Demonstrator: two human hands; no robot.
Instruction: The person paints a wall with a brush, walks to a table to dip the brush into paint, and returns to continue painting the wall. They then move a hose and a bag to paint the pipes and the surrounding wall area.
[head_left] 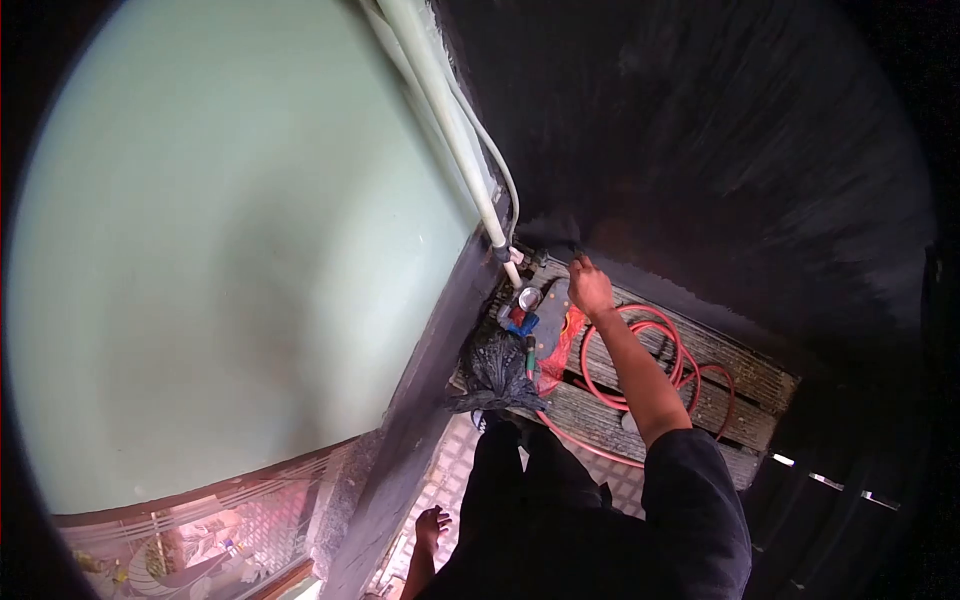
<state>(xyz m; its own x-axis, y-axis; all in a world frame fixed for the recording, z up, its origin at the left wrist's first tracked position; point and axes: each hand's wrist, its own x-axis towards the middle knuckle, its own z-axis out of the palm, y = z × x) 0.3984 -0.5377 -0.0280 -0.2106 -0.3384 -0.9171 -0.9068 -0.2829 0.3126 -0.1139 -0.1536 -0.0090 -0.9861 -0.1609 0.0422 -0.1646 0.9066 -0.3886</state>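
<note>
My right hand (pixel 590 287) reaches forward to the foot of the dark wall (pixel 700 150). Its fingers are closed, and a small dark tip shows just beyond them against the wall; what it belongs to I cannot make out. My left hand (pixel 432 527) hangs low beside my leg, holding nothing, its fingers loosely apart. Below the right hand, a slatted wooden platform (pixel 740 425) bears a coiled red hose (pixel 590 375). A grey piece with a red-orange bag (pixel 560 365) lies close to the right wrist.
A black plastic bag (pixel 495 370) sits at the platform's left end, near a blue-handled valve (pixel 522 325) and a round metal-rimmed item (pixel 529 298). White pipes (pixel 450 130) run down the corner. A pale green panel (pixel 250 250) fills the left. Paving (pixel 450 465) lies underfoot.
</note>
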